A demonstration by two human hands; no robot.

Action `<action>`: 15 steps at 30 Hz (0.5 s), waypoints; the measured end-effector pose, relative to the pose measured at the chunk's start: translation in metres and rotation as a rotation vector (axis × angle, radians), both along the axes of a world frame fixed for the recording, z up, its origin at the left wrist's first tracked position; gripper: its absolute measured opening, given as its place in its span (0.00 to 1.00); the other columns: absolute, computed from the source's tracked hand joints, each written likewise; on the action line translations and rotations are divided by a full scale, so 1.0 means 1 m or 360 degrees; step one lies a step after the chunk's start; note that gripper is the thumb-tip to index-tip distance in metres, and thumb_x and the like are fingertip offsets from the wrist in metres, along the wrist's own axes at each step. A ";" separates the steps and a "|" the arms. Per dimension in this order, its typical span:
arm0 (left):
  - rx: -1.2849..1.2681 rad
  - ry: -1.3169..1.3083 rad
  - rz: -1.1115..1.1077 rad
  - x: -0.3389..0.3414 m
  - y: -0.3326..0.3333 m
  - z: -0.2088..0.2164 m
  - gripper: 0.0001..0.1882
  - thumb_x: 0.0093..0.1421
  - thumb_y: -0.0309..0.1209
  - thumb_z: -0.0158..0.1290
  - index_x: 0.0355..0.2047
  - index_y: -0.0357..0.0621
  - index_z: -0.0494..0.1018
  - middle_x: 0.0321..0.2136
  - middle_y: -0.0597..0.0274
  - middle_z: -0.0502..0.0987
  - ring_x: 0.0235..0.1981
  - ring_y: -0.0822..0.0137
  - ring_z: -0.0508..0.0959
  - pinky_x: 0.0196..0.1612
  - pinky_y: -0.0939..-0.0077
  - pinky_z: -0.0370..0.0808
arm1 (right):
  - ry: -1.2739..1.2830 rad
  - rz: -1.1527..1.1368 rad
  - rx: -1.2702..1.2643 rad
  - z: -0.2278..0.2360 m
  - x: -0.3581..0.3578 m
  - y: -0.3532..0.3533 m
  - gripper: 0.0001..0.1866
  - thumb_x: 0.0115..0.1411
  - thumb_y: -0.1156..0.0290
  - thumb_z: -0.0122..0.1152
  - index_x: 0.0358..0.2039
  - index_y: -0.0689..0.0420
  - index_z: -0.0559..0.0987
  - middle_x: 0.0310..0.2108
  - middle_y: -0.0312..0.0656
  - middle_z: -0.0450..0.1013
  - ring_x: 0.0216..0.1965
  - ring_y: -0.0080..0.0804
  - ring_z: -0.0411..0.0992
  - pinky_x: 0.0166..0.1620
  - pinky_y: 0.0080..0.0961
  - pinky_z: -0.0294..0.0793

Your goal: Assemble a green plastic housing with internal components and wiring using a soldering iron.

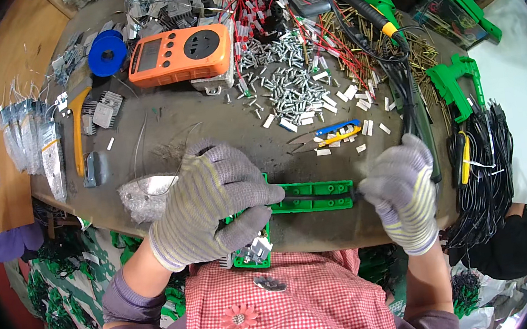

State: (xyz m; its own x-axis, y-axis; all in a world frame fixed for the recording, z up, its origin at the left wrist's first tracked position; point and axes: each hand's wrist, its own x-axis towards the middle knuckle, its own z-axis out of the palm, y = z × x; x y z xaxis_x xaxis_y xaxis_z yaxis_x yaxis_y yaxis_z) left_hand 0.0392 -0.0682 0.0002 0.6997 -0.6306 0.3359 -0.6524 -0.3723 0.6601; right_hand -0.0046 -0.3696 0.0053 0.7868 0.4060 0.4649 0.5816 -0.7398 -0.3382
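A green plastic housing half (320,203) lies at the table's near edge, its hollow side up, with ribs and screw posts inside. A black cable (303,197) runs along its channel. My gloved left hand (215,199) grips the housing's left end, thumb and forefinger closed at the cable. Below that hand the housing bends toward me and carries grey metal parts (257,251), partly hidden. My gloved right hand (403,194) is closed around the cable just past the housing's right end; its fingertips are slightly blurred.
Beyond my hands lie blue-and-yellow snips (331,134), loose screws (290,86) and small white pieces. An orange meter (183,55) stands behind, beside a blue spool (107,53). Coiled black cables (488,171) hang at right; a yellow-black tool (363,9) lies far right. A person (512,240) is at lower right.
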 end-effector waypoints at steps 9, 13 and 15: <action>0.0123 -0.0079 -0.0033 -0.002 -0.003 0.000 0.11 0.54 0.37 0.53 0.34 0.51 0.81 0.28 0.67 0.75 0.36 0.59 0.75 0.50 0.55 0.65 | -0.0352 -0.0173 -0.0349 -0.024 -0.013 0.006 0.16 0.45 0.74 0.68 0.37 0.44 0.81 0.32 0.30 0.71 0.38 0.32 0.72 0.54 0.44 0.67; 0.0203 -0.0139 -0.0001 -0.005 -0.007 -0.001 0.13 0.55 0.40 0.52 0.34 0.51 0.82 0.29 0.65 0.75 0.36 0.58 0.74 0.50 0.53 0.64 | -0.0227 -0.0112 -0.0290 -0.016 -0.001 0.000 0.14 0.45 0.74 0.69 0.34 0.45 0.82 0.30 0.29 0.74 0.36 0.32 0.73 0.54 0.45 0.69; 0.0271 -0.0169 0.0012 -0.006 -0.008 0.001 0.13 0.55 0.41 0.52 0.34 0.51 0.82 0.29 0.65 0.75 0.36 0.58 0.74 0.51 0.52 0.64 | -0.0107 -0.0037 -0.0246 -0.015 0.006 -0.001 0.10 0.45 0.72 0.67 0.31 0.44 0.83 0.27 0.28 0.76 0.34 0.32 0.74 0.55 0.47 0.69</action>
